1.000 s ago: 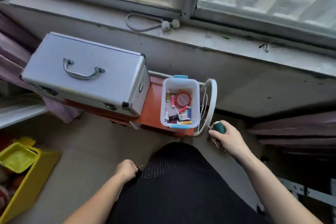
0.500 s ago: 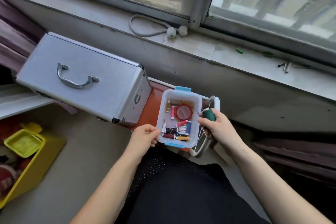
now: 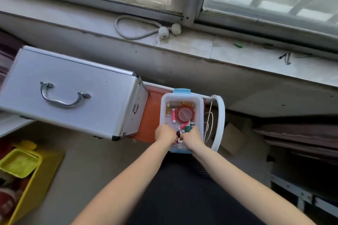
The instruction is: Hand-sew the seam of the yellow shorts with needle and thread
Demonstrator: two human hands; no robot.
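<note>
Grips green thread spool (image 3: 188,129) in right hand (image 3: 193,138), fingers curled round it, just right of frame centre. Has left hand (image 3: 165,134) close beside, knuckles up, fingers curled down into near end of white sewing box (image 3: 201,109). Cannot tell whether left pinches anything, since the small dark item between the two hands is too blurred to name. Shows no needle. Shows no yellow shorts anywhere in frame either, only black fabric (image 3: 182,197) across lap at bottom centre, so cannot say which way shorts lie from hands. Looks like a fetch-supplies step, sewing not yet begun. Puts box dead ahead of both hands, long axis running up-frame toward window, blue clips on its two short ends. Both hands at near short end, about equally close, left on the side toward the case, right on the hoop side. Farther up inside box: red round tub (image 3: 184,114), pink spool (image 3: 173,115), yellowish spool (image 3: 167,108). Rests box on orange surface (image 3: 151,113), a strip of orange showing between it and silver aluminium case (image 3: 73,93) at centre left, handle up. Just right of box, white hoop (image 3: 222,113) with pale cord hanging inside. Lower left, yellow bin (image 3: 20,166). Across upper frame, grey windowsill (image 3: 192,45) with coiled hose (image 3: 139,33).
</note>
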